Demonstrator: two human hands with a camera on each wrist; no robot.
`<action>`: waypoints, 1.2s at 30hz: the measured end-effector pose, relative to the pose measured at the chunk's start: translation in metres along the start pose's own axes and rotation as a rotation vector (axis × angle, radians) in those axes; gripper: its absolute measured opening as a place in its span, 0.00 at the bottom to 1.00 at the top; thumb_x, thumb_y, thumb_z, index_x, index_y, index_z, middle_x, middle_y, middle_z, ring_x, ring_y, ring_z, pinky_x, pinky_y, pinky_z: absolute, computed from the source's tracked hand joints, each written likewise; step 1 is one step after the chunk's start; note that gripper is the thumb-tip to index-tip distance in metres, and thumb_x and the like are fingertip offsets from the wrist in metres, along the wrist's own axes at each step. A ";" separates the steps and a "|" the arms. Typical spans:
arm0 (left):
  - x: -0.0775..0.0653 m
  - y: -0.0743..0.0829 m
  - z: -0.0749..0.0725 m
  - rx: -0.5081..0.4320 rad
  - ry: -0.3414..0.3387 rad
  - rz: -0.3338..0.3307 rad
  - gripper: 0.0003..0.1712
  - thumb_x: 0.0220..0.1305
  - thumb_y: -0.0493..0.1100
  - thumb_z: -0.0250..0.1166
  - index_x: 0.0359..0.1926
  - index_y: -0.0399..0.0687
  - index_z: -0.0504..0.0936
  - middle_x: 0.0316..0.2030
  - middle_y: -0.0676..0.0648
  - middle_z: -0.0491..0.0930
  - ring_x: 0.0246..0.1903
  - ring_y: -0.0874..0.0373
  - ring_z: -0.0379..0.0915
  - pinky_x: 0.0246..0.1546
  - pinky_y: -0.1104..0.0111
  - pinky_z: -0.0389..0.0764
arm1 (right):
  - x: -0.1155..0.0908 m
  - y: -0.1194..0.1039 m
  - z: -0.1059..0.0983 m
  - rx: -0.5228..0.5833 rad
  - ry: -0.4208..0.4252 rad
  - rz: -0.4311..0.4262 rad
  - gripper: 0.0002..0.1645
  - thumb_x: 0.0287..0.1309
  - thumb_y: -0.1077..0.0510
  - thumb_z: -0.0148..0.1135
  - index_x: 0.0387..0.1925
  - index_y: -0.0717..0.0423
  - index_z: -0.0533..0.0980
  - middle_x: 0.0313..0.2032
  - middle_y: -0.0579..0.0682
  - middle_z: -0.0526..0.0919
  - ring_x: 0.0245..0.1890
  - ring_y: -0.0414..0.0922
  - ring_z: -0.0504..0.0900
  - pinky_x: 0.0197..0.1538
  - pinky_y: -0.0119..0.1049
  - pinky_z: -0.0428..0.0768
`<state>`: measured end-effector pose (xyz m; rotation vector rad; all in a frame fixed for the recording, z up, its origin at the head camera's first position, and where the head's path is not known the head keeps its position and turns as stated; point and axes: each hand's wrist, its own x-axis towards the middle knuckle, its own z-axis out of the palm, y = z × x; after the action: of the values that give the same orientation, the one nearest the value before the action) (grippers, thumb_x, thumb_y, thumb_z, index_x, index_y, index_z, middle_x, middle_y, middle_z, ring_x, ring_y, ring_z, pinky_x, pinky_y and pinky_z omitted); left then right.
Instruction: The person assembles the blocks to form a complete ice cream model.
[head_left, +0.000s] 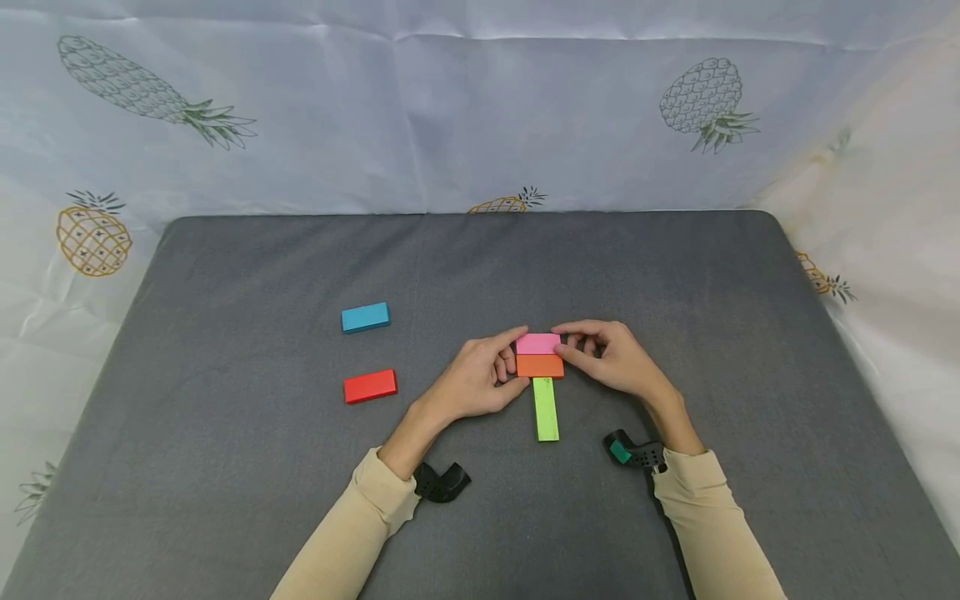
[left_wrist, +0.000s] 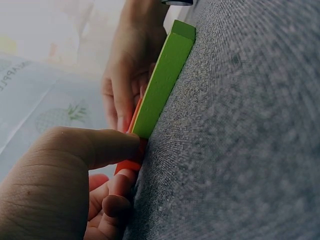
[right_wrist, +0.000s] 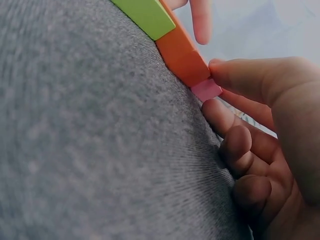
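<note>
Three blocks already touch: pink block (head_left: 537, 343), orange block (head_left: 540, 366), green block (head_left: 546, 408). Left hand (head_left: 478, 379) pinches the pink-orange pair; right hand (head_left: 613, 360) pinches the pink end. Blue block (head_left: 365, 317) and red block (head_left: 370, 387) (off leftward) seem unused so far.

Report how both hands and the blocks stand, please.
Left hand holds orange block; right hand pinches pink block. Green block abuts orange block. Nothing apparent in the way.

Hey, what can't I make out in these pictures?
Head view: the sleeves, cut off by the bottom edge.
Left wrist view: much of the orange block, behind the left thumb and green block.
Right wrist view: the green block's other end and most of the left hand, beyond the top edge.
</note>
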<state>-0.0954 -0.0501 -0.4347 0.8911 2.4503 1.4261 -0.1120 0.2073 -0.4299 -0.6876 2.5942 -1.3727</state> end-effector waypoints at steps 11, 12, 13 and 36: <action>-0.001 0.002 -0.001 -0.004 0.006 0.002 0.37 0.60 0.35 0.71 0.69 0.30 0.70 0.30 0.46 0.79 0.23 0.63 0.69 0.24 0.77 0.73 | 0.001 0.002 0.001 0.010 0.007 -0.033 0.15 0.62 0.67 0.68 0.51 0.62 0.84 0.29 0.50 0.83 0.20 0.32 0.68 0.24 0.28 0.67; -0.001 0.002 -0.001 -0.005 0.007 0.004 0.37 0.60 0.35 0.71 0.69 0.30 0.70 0.30 0.46 0.79 0.23 0.63 0.70 0.24 0.77 0.73 | 0.001 0.002 0.001 0.012 0.007 -0.032 0.15 0.62 0.66 0.68 0.51 0.62 0.84 0.29 0.50 0.83 0.20 0.32 0.68 0.24 0.28 0.67; -0.001 0.002 -0.001 -0.004 0.006 0.003 0.37 0.60 0.35 0.71 0.69 0.30 0.70 0.30 0.46 0.79 0.23 0.63 0.70 0.24 0.77 0.73 | 0.001 0.002 0.001 0.012 0.008 -0.033 0.15 0.62 0.67 0.68 0.51 0.62 0.84 0.29 0.50 0.83 0.20 0.32 0.68 0.24 0.28 0.67; -0.003 0.001 0.000 -0.010 0.025 0.017 0.36 0.60 0.35 0.72 0.68 0.34 0.71 0.31 0.46 0.79 0.23 0.68 0.68 0.25 0.77 0.74 | -0.003 0.002 0.000 0.020 0.009 0.007 0.16 0.62 0.64 0.69 0.52 0.60 0.84 0.29 0.49 0.83 0.19 0.32 0.69 0.23 0.28 0.67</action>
<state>-0.0928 -0.0512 -0.4347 0.8991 2.4575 1.4621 -0.1102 0.2092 -0.4317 -0.6698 2.5832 -1.4009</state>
